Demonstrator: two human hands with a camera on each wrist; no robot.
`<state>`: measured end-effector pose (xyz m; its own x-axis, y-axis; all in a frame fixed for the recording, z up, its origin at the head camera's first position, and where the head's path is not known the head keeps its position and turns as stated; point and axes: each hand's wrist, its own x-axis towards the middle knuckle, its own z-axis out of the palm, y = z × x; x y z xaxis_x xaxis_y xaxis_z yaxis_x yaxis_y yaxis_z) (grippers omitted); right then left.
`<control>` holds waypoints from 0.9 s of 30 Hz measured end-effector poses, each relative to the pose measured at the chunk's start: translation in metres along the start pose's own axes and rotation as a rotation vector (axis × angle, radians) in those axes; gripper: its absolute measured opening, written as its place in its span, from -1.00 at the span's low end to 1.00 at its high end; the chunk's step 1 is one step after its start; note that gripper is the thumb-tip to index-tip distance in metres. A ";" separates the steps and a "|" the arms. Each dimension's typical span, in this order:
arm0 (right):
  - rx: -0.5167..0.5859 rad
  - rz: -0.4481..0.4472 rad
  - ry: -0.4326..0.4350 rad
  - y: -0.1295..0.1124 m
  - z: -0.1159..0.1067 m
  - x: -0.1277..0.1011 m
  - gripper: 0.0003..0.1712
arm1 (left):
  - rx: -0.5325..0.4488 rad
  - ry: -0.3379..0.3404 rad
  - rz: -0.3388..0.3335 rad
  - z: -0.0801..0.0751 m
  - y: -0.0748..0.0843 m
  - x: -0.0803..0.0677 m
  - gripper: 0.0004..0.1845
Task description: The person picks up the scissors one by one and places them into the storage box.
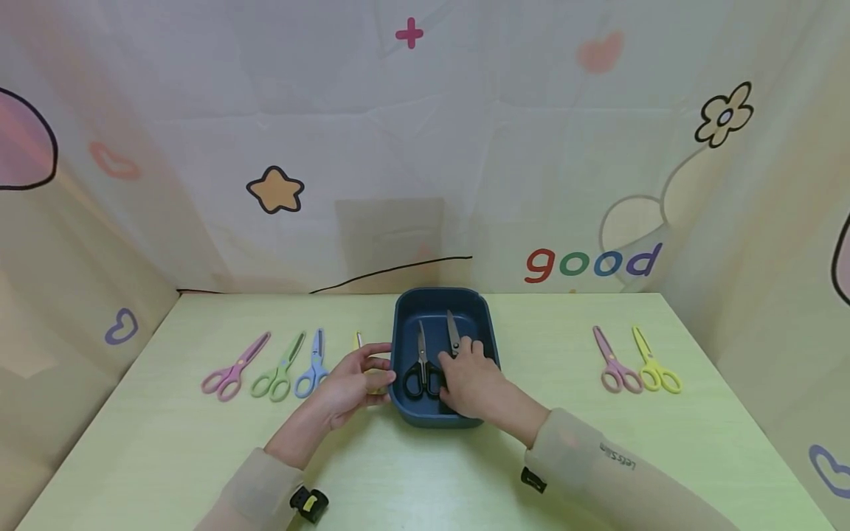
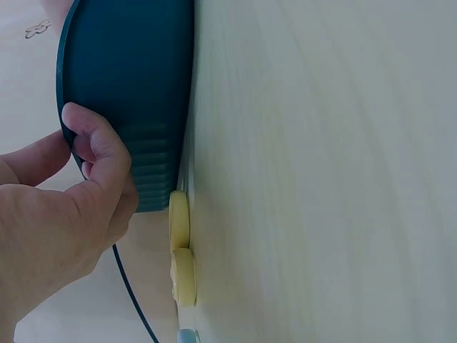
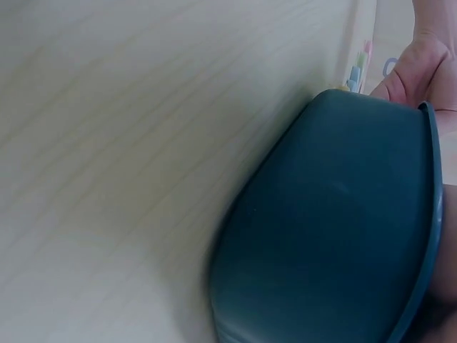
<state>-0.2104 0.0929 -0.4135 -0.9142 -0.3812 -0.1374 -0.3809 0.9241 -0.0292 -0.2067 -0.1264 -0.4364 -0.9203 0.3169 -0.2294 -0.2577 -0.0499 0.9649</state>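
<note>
A dark blue tray stands on the table, holding two pairs of black-handled scissors. The left pair of scissors lies with its blades pointing away. My right hand reaches inside the tray and grips the other scissors; their blades show past the fingers and their handles are hidden. At the tray's left side my left hand holds the rim, its fingers bent against the outer wall in the left wrist view. Only the tray's outside shows in the right wrist view, so the right fingers are hidden there.
Left of the tray lie pink scissors, green scissors, blue scissors and yellow scissors, partly behind my left hand. Farther right are purple scissors and yellow scissors. A printed curtain stands behind the table.
</note>
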 end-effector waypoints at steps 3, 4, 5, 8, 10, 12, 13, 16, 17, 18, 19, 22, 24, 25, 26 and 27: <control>-0.033 0.007 -0.019 -0.003 -0.001 0.001 -0.49 | -0.001 -0.003 0.001 0.000 -0.001 0.000 -0.42; -0.042 0.011 -0.029 -0.003 -0.001 0.001 -0.48 | -0.001 -0.003 0.001 0.000 -0.001 0.000 -0.42; -0.053 0.015 -0.038 -0.004 -0.001 0.001 -0.49 | -0.001 -0.002 0.001 0.000 -0.001 0.001 -0.42; -0.084 0.025 -0.066 -0.006 -0.002 0.003 -0.50 | 0.001 -0.004 0.001 0.000 -0.002 0.001 -0.41; -0.098 0.024 -0.076 -0.007 -0.003 0.003 -0.50 | 0.000 -0.003 -0.003 0.000 -0.003 0.002 -0.41; -0.107 0.017 -0.080 -0.006 -0.003 0.004 -0.51 | 0.000 -0.004 -0.002 0.000 -0.003 0.002 -0.42; -0.107 0.011 -0.079 -0.006 -0.003 0.004 -0.52 | -0.001 -0.003 -0.001 0.000 -0.003 0.002 -0.42; -0.099 -0.004 -0.070 -0.004 -0.002 0.004 -0.54 | -0.004 0.001 0.001 0.000 -0.002 0.001 -0.42; -0.087 -0.006 -0.067 -0.004 -0.001 0.004 -0.54 | -0.005 0.002 0.002 0.000 -0.002 0.001 -0.42; -0.072 -0.008 -0.066 -0.003 -0.001 0.004 -0.54 | -0.006 0.002 0.001 0.000 -0.002 0.000 -0.42; -0.056 -0.009 -0.065 -0.002 0.000 0.004 -0.54 | -0.007 0.003 0.002 0.000 -0.001 0.000 -0.42; 0.000 -0.004 -0.066 0.000 0.002 0.004 -0.54 | -0.008 0.002 0.003 0.000 -0.001 0.000 -0.42; 0.014 -0.003 -0.058 0.001 0.003 0.004 -0.55 | -0.008 0.000 0.003 0.000 -0.001 0.000 -0.41; 0.018 -0.004 -0.055 0.001 0.004 0.004 -0.54 | -0.008 -0.001 0.004 0.000 -0.001 0.000 -0.41; 0.022 -0.004 -0.051 0.001 0.004 0.004 -0.55 | -0.008 -0.001 0.004 0.000 -0.001 0.000 -0.41; 0.023 -0.007 -0.045 0.002 0.004 0.004 -0.54 | -0.008 -0.001 0.004 0.000 -0.001 0.000 -0.41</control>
<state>-0.2141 0.0932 -0.4181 -0.9045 -0.3861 -0.1812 -0.3832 0.9222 -0.0527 -0.2062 -0.1269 -0.4377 -0.9209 0.3178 -0.2258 -0.2567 -0.0582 0.9647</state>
